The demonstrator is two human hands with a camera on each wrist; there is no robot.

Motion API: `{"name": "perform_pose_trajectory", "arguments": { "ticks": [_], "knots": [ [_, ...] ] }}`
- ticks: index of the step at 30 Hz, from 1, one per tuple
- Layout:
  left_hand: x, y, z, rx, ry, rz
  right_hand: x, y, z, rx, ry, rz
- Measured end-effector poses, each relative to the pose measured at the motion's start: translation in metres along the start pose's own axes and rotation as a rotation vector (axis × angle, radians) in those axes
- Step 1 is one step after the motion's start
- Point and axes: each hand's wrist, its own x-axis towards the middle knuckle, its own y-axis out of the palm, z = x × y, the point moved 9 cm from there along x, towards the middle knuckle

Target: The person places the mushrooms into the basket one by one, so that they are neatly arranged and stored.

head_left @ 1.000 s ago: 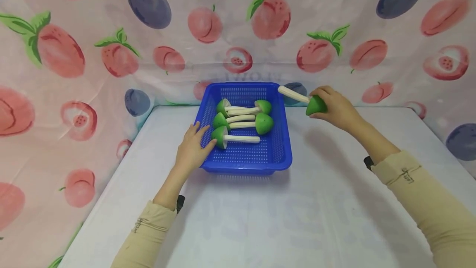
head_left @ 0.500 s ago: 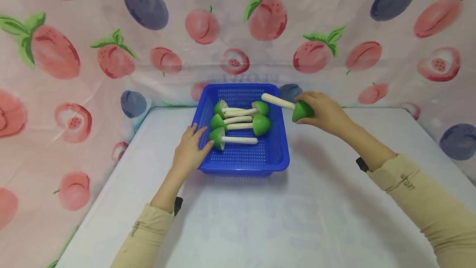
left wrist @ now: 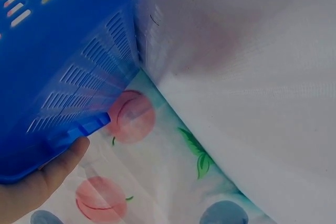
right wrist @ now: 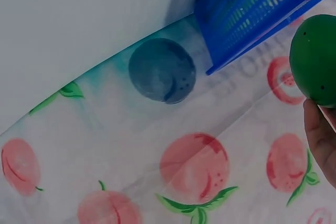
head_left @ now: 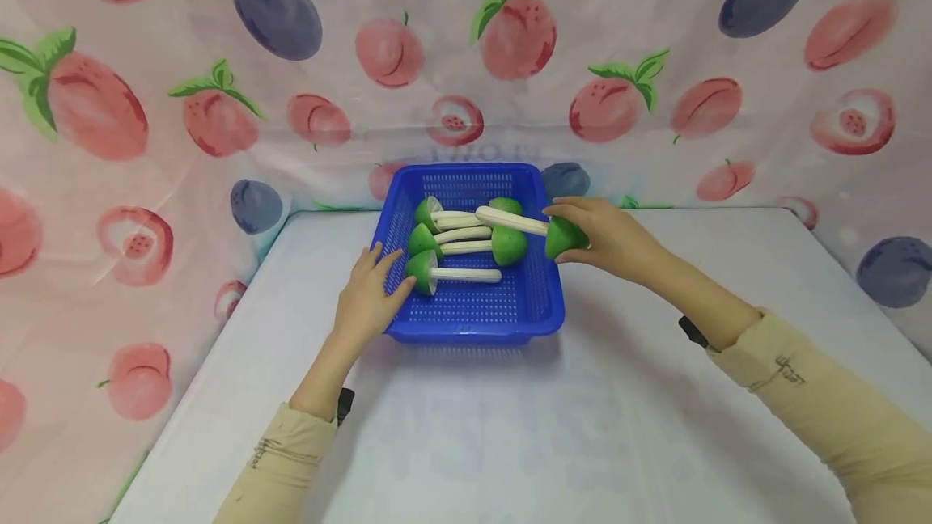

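Observation:
My right hand (head_left: 607, 237) grips a toy mushroom (head_left: 559, 238) by its green cap, over the right rim of a blue basket (head_left: 466, 330). The mushroom's pale ribbed stem points left above the basket. In the right wrist view the green cap (right wrist: 317, 59) shows at the right edge, fingers below it. Inside the basket lie several similar toy mushrooms (head_left: 466, 274) with green caps and white stems. My left hand (head_left: 364, 297) rests on the basket's left rim with fingers spread, thumb near the cap of the front mushroom. In the left wrist view one finger (left wrist: 65, 163) lies along the rim.
The basket stands on a white-covered table (head_left: 510, 427), near its back edge. Behind and to the left hangs a pink cloth (head_left: 277, 152) printed with peaches and dark plums. Slotted basket walls (left wrist: 79, 77) fill the upper left of the left wrist view.
My right hand has carried the toy mushroom left and a little down, from beside the basket to over its right side. My left hand has stayed on the left rim.

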Motion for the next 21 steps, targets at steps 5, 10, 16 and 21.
{"name": "perform_pose_trajectory", "arguments": {
  "ticks": [5,10,16,21],
  "knots": [
    [0.001,-0.001,0.001,0.001,-0.002,0.004,0.000,0.003,0.017,0.013,-0.031,0.037],
    [-0.002,-0.001,0.002,0.004,-0.004,0.006,0.005,0.012,0.035,0.043,-0.092,0.081],
    [0.000,0.000,-0.001,-0.007,0.002,0.003,0.013,0.026,0.046,0.101,-0.110,0.130],
    [0.000,-0.002,0.000,0.005,-0.008,0.004,0.014,0.041,0.056,0.112,-0.132,0.201]
  ]
}}
